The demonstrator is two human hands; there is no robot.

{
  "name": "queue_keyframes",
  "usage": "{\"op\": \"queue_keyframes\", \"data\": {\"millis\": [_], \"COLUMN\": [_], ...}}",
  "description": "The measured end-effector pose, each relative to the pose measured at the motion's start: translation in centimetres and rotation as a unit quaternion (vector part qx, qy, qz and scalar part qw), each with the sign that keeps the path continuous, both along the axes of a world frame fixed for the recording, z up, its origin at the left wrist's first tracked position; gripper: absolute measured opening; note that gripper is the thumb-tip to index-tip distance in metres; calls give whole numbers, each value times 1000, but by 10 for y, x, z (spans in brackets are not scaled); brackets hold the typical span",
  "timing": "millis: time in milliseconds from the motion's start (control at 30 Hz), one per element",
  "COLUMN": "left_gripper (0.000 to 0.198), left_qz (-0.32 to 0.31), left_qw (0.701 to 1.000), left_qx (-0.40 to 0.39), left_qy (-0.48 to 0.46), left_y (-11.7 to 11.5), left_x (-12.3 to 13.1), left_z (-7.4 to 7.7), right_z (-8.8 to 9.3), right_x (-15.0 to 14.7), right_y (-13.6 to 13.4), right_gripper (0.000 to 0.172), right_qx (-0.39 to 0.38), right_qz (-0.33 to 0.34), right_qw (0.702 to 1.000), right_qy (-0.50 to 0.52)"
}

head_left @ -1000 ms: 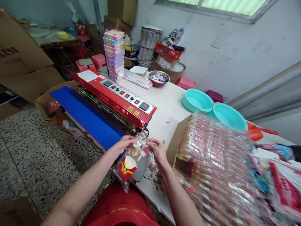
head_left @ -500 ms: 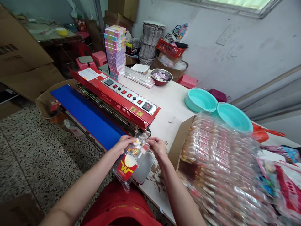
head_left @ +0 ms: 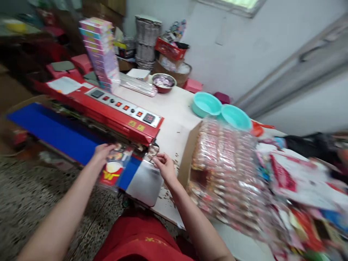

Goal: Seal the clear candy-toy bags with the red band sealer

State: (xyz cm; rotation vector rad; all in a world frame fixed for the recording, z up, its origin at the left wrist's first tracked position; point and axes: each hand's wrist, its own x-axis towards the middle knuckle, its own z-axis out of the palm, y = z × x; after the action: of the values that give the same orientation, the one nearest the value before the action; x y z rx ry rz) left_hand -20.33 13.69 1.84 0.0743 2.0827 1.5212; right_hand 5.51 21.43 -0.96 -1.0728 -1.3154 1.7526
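Observation:
In the head view my left hand point(head_left: 102, 152) grips the upper left edge of a clear plastic packet point(head_left: 112, 167) with a red-and-yellow print. The packet is over the blue conveyor belt point(head_left: 62, 134), its top edge along the slot of the red bag sealing machine point(head_left: 122, 115). My right hand point(head_left: 165, 167) is apart from the packet, above the grey metal plate point(head_left: 145, 183) at the belt's near end. Its fingers are loosely bent and slightly apart, and I see nothing held in them. Motion blurs the packet's small contents.
A carton point(head_left: 187, 159) of stacked clear packets point(head_left: 225, 159) stands to the right. Behind it are two turquoise basins point(head_left: 236, 117). Pastel boxes point(head_left: 100, 54) are stacked behind the machine near a metal bowl point(head_left: 164, 82). Loose packaging point(head_left: 307, 181) covers the far right.
The packet has moved left along the machine onto the belt side with my left hand. My right hand has let go of its top edge. The view has turned right.

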Motion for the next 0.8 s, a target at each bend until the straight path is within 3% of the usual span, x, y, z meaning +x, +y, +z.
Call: {"op": "queue_keyframes", "data": {"millis": [100, 167, 200, 267, 333, 367, 433, 500, 600, 700, 800], "left_gripper": [37, 49, 50, 43, 34, 31, 26, 23, 19, 16, 13], "left_qz": [59, 95, 90, 24, -80, -127, -194, -231, -269, -309, -357], "left_qw": [985, 923, 891, 852, 832, 825, 821, 823, 820, 817, 818], "left_qx": [-94, -160, -163, -112, -38, -11, 16, 21, 34, 59, 71], "left_qy": [134, 336, 415, 512, 548, 551, 537, 519, 505, 484, 445], "left_y": [-6, -10, -12, -15, -14, -12, -6, 1, 9, 16, 27], "left_x": [-18, -14, -6, 22, 61, 80, 115, 141, 166, 184, 202], "left_z": [6, 0, -5, -16, -26, -29, -32, -32, -26, -18, -17], "right_z": [23, 36, 40, 39, 30, 24, 15, 13, 28, 51, 62], "right_x": [76, 133, 162, 210, 241, 251, 259, 259, 258, 256, 253], "right_y": [6, 25, 38, 67, 93, 103, 115, 120, 118, 117, 122], "right_gripper": [28, 25, 23, 21, 18, 13, 5, 7, 10, 17, 22], "right_qx": [174, 289, 347, 423, 438, 436, 438, 458, 479, 428, 378], "right_qz": [3, -35, -59, -63, -31, -12, 18, 32, 43, 20, -4], "right_qw": [980, 936, 898, 807, 735, 710, 688, 701, 775, 858, 889], "right_qy": [-99, -200, -262, -407, -517, -553, -578, -545, -410, -285, -258]}}
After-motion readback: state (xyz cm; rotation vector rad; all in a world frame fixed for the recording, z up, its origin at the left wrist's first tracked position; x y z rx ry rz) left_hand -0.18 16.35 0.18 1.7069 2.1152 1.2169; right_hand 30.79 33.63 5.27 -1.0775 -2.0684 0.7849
